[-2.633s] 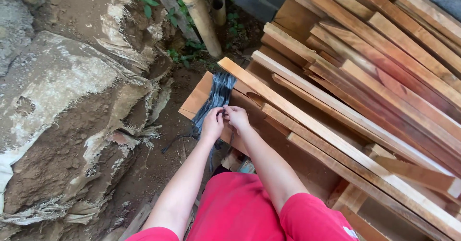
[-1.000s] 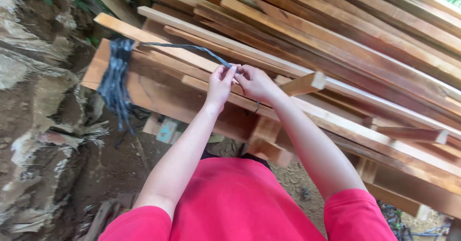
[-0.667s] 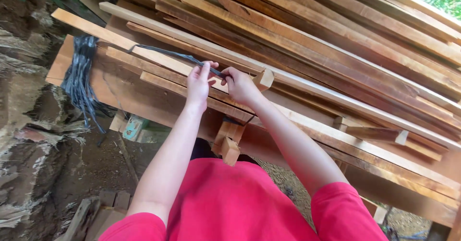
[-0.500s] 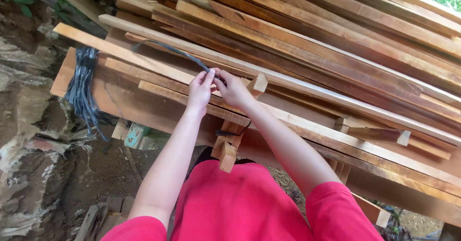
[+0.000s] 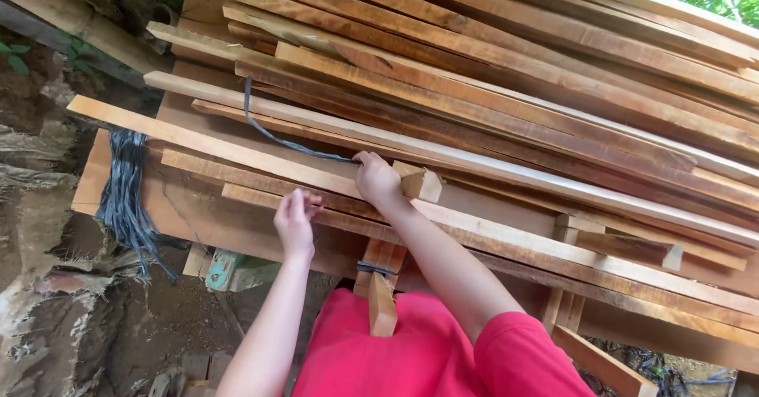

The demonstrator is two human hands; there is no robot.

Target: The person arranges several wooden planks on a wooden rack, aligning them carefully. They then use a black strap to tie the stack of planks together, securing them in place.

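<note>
Right hand [image 5: 376,180] fingers pinching dark strap [image 5: 273,135], left hand [image 5: 294,221] fingers loosely curled, empty, strap's far end hidden under planks [image 5: 490,96]

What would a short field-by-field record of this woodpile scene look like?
Setting: outdoor stack of long wooden planks beside earth and rock
Right hand: pinches one end of a dark strap lying across the planks
Left hand: open, fingers loose, near a plank edge, holding nothing
Nearby: bundle of dark straps hanging over the plank ends at the left
Clothing: red shirt
</note>
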